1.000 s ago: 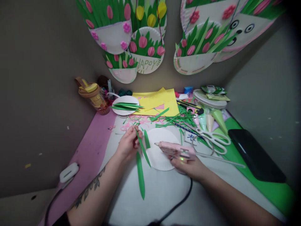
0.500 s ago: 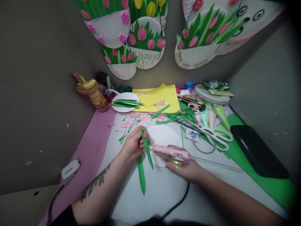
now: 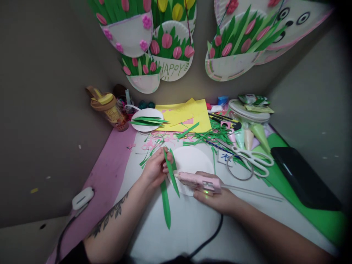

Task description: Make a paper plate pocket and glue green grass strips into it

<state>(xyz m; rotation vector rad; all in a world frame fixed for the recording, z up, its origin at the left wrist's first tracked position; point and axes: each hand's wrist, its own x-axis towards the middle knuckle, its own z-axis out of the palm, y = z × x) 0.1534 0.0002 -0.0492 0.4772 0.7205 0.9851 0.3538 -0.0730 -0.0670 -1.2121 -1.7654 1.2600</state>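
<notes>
Between the fingers of my left hand [image 3: 157,165] are green paper leaves, closed in a pinch near their upper ends. One paper leaf [image 3: 172,176] slants down toward the glue gun, and a longer strip [image 3: 165,209] hangs below the hand. My right hand [image 3: 214,198] is wrapped round a pink hot glue gun [image 3: 199,180] with a small green light lit. Its nozzle points left, close beside the leaf; whether they touch I cannot tell. A clear glue stick [image 3: 253,192] juts from the gun's back. Beneath both hands lies a white paper plate [image 3: 194,159].
White scissors [image 3: 255,161] and a metal ring [image 3: 239,168] lie to the right, near a black case [image 3: 304,178]. Green paper shreds [image 3: 221,132] and yellow sheets [image 3: 195,113] are at the back. A lidded cup [image 3: 110,110] stands back left. The black cord [image 3: 209,240] runs toward me.
Both hands keep nearly the same pose with the leaves and glue gun. The whole view has shifted very slightly.
</notes>
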